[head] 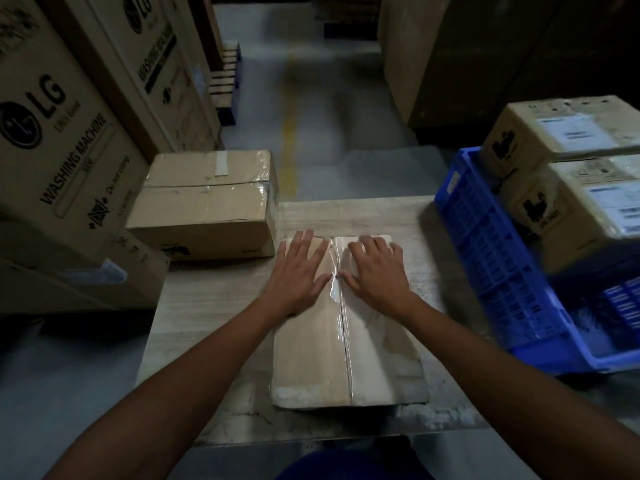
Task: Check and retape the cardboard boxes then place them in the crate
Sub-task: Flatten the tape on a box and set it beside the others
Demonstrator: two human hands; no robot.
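Head view. Flat brown cardboard box with a clear-taped centre seam lies at the middle of the pale wooden table. Left hand and right hand, fingers spread flat, press either side of the seam. Blue slatted plastic crate stands right, holding two labelled cartons.

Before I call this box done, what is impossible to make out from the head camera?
Head view only.
1. Middle box: its sides and underside face away; the left hand and right hand cover the far top.
2. Blue crate: cut off by the right edge; stacked boxes hide much of its inside.
3. Labels on those boxes: blurred, unreadable.
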